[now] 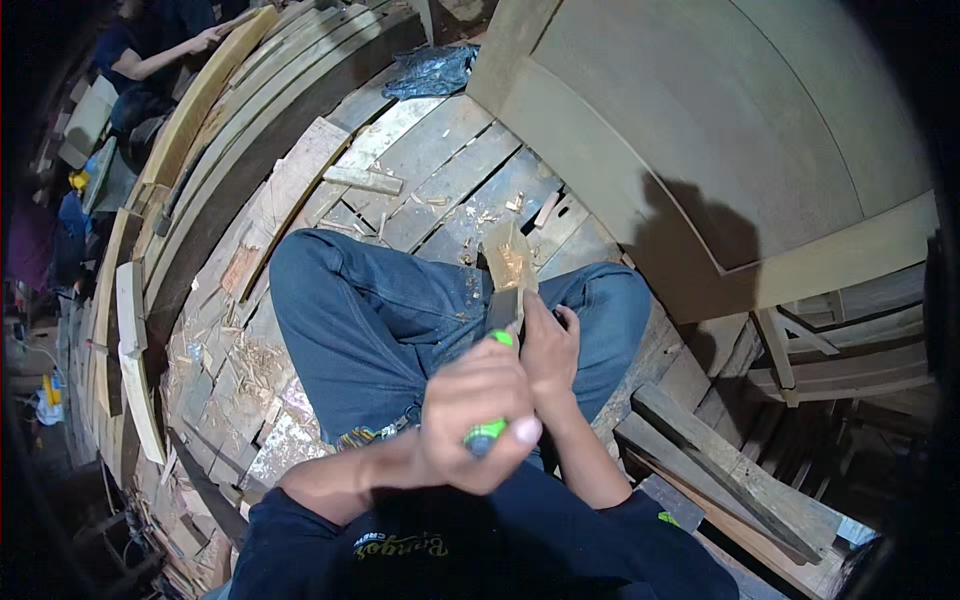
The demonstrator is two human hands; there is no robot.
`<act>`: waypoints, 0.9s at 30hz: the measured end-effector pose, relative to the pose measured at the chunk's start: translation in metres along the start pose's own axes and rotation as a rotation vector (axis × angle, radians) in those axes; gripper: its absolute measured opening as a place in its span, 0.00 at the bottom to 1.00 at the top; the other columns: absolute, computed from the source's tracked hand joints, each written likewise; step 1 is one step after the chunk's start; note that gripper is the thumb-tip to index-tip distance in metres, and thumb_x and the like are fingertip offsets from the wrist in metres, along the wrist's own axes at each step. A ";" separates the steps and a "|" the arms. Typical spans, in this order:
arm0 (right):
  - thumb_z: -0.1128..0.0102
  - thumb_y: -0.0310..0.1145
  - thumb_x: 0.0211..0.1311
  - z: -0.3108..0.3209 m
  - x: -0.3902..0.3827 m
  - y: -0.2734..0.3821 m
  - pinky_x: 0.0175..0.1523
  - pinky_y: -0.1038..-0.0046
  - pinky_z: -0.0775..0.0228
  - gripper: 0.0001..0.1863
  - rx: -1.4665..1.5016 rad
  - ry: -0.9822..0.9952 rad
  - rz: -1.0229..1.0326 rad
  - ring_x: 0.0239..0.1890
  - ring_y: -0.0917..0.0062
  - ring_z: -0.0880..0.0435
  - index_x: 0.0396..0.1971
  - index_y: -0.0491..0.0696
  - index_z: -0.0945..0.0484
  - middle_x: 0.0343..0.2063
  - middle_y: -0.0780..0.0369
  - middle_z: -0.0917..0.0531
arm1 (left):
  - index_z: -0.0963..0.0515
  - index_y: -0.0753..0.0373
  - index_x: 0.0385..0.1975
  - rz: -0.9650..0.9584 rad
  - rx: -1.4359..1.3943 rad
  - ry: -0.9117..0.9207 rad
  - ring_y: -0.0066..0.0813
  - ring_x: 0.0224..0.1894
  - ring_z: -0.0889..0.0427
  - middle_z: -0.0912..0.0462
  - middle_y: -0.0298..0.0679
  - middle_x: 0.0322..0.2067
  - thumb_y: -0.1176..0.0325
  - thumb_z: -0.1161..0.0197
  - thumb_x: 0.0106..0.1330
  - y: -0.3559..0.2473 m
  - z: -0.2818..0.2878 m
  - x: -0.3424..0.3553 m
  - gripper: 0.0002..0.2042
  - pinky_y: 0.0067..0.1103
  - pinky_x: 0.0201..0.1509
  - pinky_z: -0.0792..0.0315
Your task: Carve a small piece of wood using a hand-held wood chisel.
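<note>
On the far left, another person (135, 65) has a hand on a long yellow board (205, 100). Near it, curly wood chips (250, 370) lie all over the plank floor (455, 140). A short stick (363, 180) lies farther away, and a crinkly blue bag (430, 72) is at the far end. In the middle, the left hand (478, 415) is closed tight around the green and dark handle of a tool (486, 434). The tool's dark blade lies against a block of wood (508, 262), which sticks up between the knees of the blue jeans (350, 325). Just to the right, the right hand (550, 350) curls beside the block and blade; I cannot tell which one it grips. On the far right is a big wooden panel (700, 90) with a dark shadow on it, and thick planks (740, 485) lie nearer.
</note>
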State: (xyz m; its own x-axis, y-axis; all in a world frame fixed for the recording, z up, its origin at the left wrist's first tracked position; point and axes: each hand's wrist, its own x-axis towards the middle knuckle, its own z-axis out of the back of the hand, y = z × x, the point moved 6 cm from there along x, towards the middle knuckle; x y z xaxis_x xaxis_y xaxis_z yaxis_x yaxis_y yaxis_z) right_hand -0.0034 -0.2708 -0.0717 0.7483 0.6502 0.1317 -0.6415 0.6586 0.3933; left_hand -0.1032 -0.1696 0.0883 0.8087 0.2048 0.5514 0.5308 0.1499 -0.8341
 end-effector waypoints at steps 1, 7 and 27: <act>0.37 0.38 0.61 0.002 -0.001 0.004 0.65 0.59 0.38 0.28 -0.022 -0.035 0.042 0.54 0.64 0.18 0.57 0.38 0.27 0.51 0.51 0.17 | 0.26 0.67 0.22 0.005 0.011 0.020 0.37 0.24 0.24 0.24 0.40 0.21 0.74 0.44 0.60 -0.007 -0.003 0.000 0.06 0.34 0.39 0.30; 0.35 0.39 0.58 -0.003 0.002 0.002 0.66 0.59 0.38 0.31 0.021 0.039 -0.031 0.55 0.67 0.18 0.58 0.38 0.27 0.51 0.52 0.17 | 0.26 0.66 0.22 0.000 -0.003 -0.032 0.37 0.25 0.23 0.23 0.40 0.21 0.74 0.43 0.61 0.011 0.009 -0.002 0.06 0.33 0.39 0.30; 0.37 0.36 0.61 0.008 0.008 0.008 0.63 0.59 0.37 0.26 0.049 -0.028 0.021 0.49 0.61 0.16 0.55 0.37 0.27 0.48 0.50 0.16 | 0.34 0.65 0.16 0.102 -0.207 -0.666 0.32 0.22 0.32 0.31 0.41 0.17 0.67 0.54 0.73 0.034 0.037 -0.013 0.19 0.30 0.35 0.35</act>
State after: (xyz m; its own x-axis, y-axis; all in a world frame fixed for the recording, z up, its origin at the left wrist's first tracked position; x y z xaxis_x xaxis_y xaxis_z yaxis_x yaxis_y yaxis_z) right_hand -0.0014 -0.2633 -0.0606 0.7395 0.6524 0.1658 -0.6487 0.6251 0.4341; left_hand -0.1048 -0.1309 0.0532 0.5648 0.7667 0.3051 0.5510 -0.0751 -0.8311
